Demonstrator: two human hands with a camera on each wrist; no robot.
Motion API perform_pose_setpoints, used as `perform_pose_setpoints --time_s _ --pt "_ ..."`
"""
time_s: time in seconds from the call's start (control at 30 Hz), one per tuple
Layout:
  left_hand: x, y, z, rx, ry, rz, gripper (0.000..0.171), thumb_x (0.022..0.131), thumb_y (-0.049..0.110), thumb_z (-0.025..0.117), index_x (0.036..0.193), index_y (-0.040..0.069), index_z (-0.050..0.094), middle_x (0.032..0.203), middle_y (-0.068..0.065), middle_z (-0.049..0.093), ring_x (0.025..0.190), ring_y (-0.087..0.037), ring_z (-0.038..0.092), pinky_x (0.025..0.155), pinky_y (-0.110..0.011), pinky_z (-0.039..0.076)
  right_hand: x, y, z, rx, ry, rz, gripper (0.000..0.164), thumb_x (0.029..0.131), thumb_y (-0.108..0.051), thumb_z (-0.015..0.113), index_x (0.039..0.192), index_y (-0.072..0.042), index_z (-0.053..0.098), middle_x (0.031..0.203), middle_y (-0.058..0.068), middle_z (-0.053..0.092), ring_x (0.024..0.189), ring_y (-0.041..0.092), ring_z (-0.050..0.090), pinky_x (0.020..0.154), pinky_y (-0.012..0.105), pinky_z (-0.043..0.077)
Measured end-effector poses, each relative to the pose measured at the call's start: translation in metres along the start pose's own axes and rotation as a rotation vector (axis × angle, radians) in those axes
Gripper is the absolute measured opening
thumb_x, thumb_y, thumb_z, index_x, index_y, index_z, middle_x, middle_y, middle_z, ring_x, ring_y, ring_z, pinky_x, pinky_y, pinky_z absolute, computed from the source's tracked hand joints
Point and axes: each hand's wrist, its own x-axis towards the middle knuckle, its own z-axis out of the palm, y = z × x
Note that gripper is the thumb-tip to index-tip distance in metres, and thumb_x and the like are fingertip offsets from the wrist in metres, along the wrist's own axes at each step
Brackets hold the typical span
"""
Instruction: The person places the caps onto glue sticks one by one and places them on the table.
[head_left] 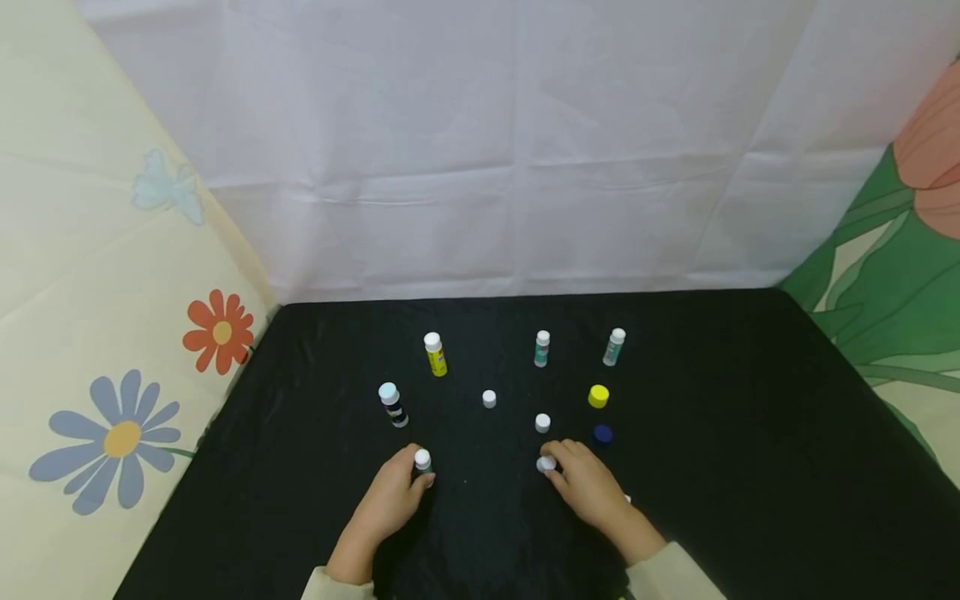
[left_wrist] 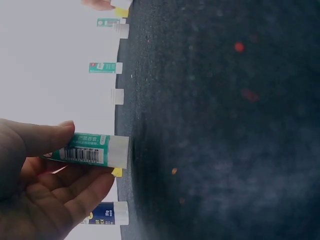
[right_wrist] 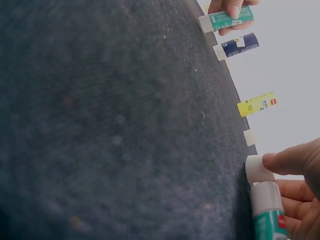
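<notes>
My left hand (head_left: 390, 493) grips a green glue stick (left_wrist: 90, 149) upright, thumb on one side and fingers on the other. Its white end is close over the black cloth. To the right, my right hand (head_left: 588, 490) pinches a white cap (right_wrist: 258, 169) on the cloth between thumb and fingers. Another green glue stick (right_wrist: 270, 220) stands beside that cap in the right wrist view. Just beyond the left hand is a navy glue stick (head_left: 393, 407). A white cap (head_left: 542, 423) and a navy cap (head_left: 602, 434) lie just past the right hand.
Farther back on the black cloth (head_left: 712, 400) stand a yellow glue stick (head_left: 437, 357) and two green glue sticks, one central (head_left: 542, 350) and one rightward (head_left: 613, 348). Between the rows sit a white cap (head_left: 489, 399) and a yellow cap (head_left: 598, 397). A white sheet (head_left: 450, 167) hangs behind.
</notes>
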Motion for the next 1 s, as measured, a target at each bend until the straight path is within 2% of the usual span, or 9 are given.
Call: perform_pose_setpoints --time_s 0.13,0.27,0.5,0.7,1.0 --pt "-0.0001 0.0017 -0.0008 0.0 -0.02 0.001 0.016 0.077 -0.001 0.06 0.082 0.004 0.046 0.071 0.002 0.043 0.066 -0.014 0.044 0.057 -0.03 0.038 -0.0005 0.0004 -0.0002 0.013 0.013 -0.01 0.015 0.074 -0.005 0.065 0.083 -0.012 0.056 0.077 -0.005 0.051 0.074 0.012 0.047 0.066 0.032 0.041" --pt "0.0001 0.0025 -0.0004 -0.013 -0.007 -0.003 0.016 0.076 0.002 0.062 0.082 0.005 0.047 0.07 0.003 0.043 0.066 -0.013 0.043 0.057 -0.029 0.037 -0.001 0.0005 -0.0003 0.027 0.041 -0.026 0.014 0.075 -0.006 0.065 0.084 -0.012 0.056 0.077 -0.006 0.05 0.074 0.012 0.046 0.066 0.031 0.04" --pt "0.0003 0.0042 0.0007 -0.05 -0.028 -0.015 0.016 0.076 0.011 0.065 0.079 0.009 0.049 0.066 0.005 0.04 0.061 -0.01 0.04 0.054 -0.023 0.034 -0.0024 -0.0003 -0.0001 0.05 0.146 -0.102 0.017 0.071 -0.002 0.067 0.084 -0.009 0.058 0.079 -0.005 0.052 0.074 0.011 0.046 0.067 0.029 0.041" --pt "0.0002 0.0045 0.0016 -0.045 -0.035 0.021 0.018 0.078 0.019 0.062 0.091 0.008 0.056 0.073 0.007 0.045 0.067 -0.011 0.044 0.059 -0.025 0.037 -0.0059 -0.0011 0.0001 0.084 0.242 -0.175 0.025 0.065 0.004 0.07 0.083 -0.008 0.058 0.078 -0.006 0.051 0.07 0.01 0.044 0.061 0.025 0.04" --pt "-0.001 0.0045 0.0027 -0.017 -0.058 0.037 0.023 0.08 0.019 0.06 0.1 0.009 0.057 0.076 0.008 0.046 0.068 -0.008 0.043 0.061 -0.026 0.038 -0.0074 -0.0036 -0.0009 0.096 0.247 -0.187 0.027 0.064 0.005 0.071 0.084 -0.008 0.058 0.079 -0.006 0.051 0.069 0.01 0.044 0.059 0.024 0.039"
